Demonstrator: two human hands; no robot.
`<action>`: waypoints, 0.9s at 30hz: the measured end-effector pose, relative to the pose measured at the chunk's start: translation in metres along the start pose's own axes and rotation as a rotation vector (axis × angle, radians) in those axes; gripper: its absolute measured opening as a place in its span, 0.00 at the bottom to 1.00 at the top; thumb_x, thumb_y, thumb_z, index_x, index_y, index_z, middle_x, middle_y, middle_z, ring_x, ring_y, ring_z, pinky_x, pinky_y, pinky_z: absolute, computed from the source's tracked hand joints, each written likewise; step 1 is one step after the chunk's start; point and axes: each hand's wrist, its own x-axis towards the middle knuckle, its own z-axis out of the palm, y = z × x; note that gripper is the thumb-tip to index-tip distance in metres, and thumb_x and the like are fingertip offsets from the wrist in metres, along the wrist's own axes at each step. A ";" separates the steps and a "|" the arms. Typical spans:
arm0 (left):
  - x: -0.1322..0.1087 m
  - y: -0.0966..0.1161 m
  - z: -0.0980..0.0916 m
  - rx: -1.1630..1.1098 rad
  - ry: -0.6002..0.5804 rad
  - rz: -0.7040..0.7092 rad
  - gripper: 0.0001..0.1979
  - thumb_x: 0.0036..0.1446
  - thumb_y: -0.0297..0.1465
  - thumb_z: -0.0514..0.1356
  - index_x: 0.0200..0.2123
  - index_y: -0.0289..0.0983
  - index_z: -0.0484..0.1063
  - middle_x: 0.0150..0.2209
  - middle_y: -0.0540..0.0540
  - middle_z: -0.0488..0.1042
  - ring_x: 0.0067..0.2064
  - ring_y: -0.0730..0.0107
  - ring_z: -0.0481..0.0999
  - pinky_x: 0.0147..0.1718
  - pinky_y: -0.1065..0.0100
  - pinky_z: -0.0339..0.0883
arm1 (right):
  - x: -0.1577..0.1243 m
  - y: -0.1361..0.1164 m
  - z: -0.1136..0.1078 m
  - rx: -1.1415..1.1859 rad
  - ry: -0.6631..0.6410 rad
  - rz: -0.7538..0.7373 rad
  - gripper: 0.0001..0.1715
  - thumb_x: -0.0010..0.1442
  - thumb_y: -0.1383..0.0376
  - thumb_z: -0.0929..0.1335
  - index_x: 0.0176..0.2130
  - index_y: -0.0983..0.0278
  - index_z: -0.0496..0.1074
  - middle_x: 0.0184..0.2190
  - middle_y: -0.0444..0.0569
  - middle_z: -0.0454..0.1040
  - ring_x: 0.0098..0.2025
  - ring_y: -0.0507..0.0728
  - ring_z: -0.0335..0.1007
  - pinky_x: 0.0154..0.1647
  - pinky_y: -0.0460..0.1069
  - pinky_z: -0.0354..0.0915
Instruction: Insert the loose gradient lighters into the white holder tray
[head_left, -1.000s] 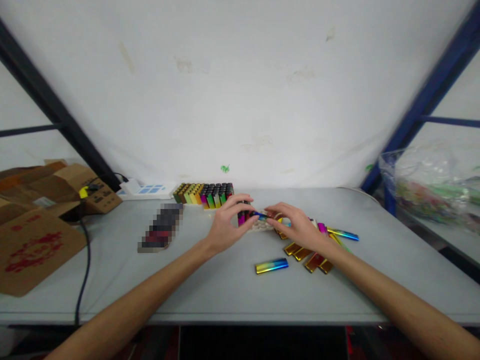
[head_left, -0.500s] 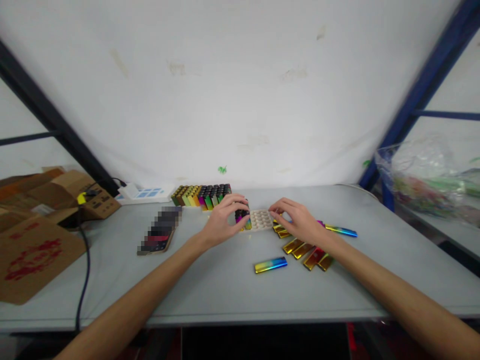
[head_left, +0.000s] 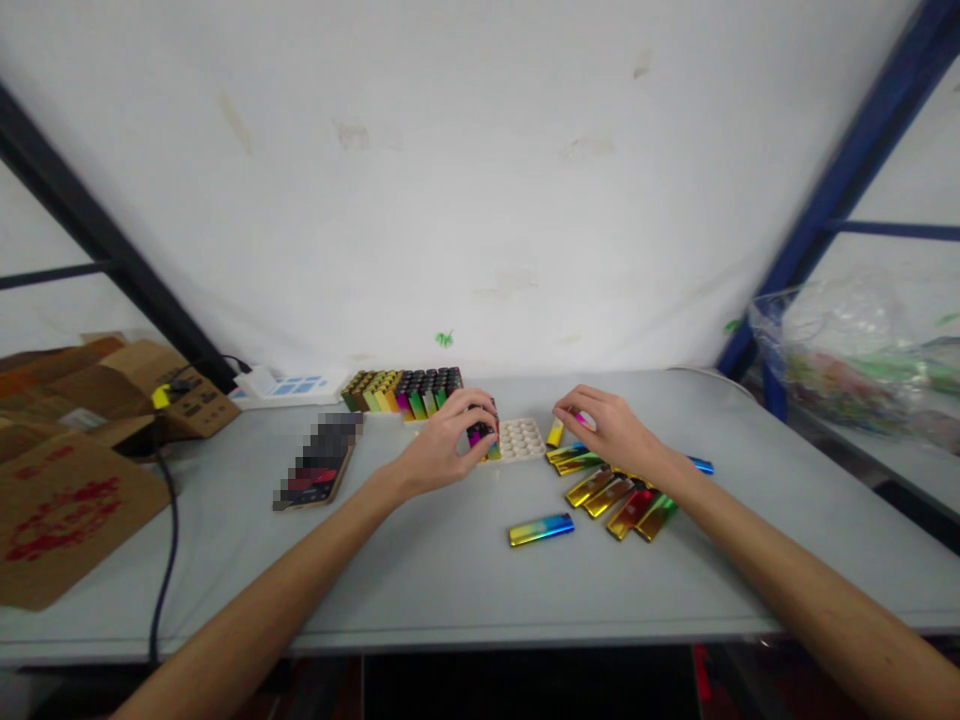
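My left hand curves around black-topped lighters standing at the left end of a white tray with round holes. Its thumb and fingers touch this group. My right hand is right of the tray, fingers pinched on a yellow lighter that slants down from the fingertips. Below that hand lie several shiny gold, red and green lighters. A yellow-blue lighter lies alone nearer the front edge.
Behind my left hand stand rows of upright lighters. Further left are a phone, a white power strip, a black cable and cardboard boxes. A clear plastic bag is at the right beside a blue post.
My right hand has moved right, away from the tray, and a yellow lighter now shows at its fingertips. My left hand has barely moved.
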 end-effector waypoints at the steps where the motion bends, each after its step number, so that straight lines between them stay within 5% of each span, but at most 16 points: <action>1: 0.000 -0.001 0.001 0.003 -0.004 0.000 0.03 0.64 0.28 0.60 0.40 0.38 0.75 0.47 0.39 0.74 0.55 0.58 0.72 0.57 0.54 0.69 | 0.000 0.001 -0.001 -0.004 0.002 0.005 0.16 0.72 0.61 0.62 0.41 0.63 0.76 0.37 0.53 0.77 0.38 0.59 0.74 0.43 0.54 0.69; 11: -0.013 -0.012 0.019 0.135 0.011 -0.002 0.19 0.63 0.29 0.62 0.57 0.40 0.70 0.59 0.35 0.67 0.64 0.52 0.66 0.64 0.47 0.63 | -0.010 0.040 0.017 -0.060 -0.155 0.064 0.16 0.68 0.59 0.68 0.51 0.64 0.76 0.48 0.58 0.76 0.50 0.64 0.75 0.55 0.60 0.70; 16: -0.016 -0.016 0.022 0.169 0.071 -0.063 0.23 0.61 0.34 0.65 0.59 0.39 0.69 0.65 0.33 0.61 0.68 0.47 0.62 0.66 0.43 0.60 | -0.013 0.052 0.026 -0.068 -0.197 -0.004 0.20 0.71 0.64 0.63 0.58 0.64 0.74 0.57 0.60 0.74 0.59 0.64 0.72 0.62 0.63 0.65; 27: -0.016 -0.023 0.018 0.081 -0.071 -0.128 0.21 0.62 0.38 0.65 0.57 0.40 0.70 0.58 0.38 0.68 0.59 0.56 0.73 0.62 0.54 0.67 | -0.012 0.060 0.009 -0.082 -0.286 0.102 0.11 0.65 0.63 0.70 0.46 0.63 0.80 0.41 0.55 0.78 0.42 0.60 0.75 0.48 0.54 0.70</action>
